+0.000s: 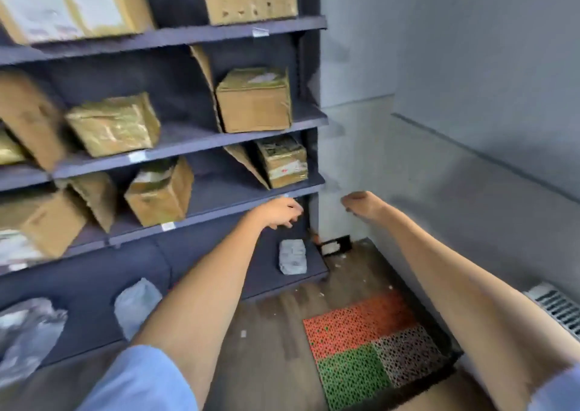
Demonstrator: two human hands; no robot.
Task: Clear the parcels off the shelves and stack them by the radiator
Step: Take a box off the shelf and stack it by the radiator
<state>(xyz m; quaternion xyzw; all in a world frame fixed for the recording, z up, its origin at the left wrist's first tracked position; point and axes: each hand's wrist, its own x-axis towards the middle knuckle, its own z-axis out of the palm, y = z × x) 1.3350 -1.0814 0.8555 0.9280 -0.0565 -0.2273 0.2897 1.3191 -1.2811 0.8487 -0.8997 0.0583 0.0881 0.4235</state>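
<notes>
Both hands reach, holding nothing, toward the taped parcel (282, 164) on the shelf (219, 208).
We judge it light and stiff with slick tape — left hand (277, 211) with loose fingers, right hand (357, 202) blurred, each best placed on an opposite side.

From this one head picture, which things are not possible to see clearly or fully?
- Printed labels on the brown cardboard parcels: head view, motion blur makes them unreadable.
- White ribbed radiator: cut by the right edge.
- Right hand: its fingers are curled away and blurred, so its grip is unclear.
- Grey plastic bag parcel: blurred and cut by the left edge.
- Left hand: blurred, apparently holding nothing.
</notes>
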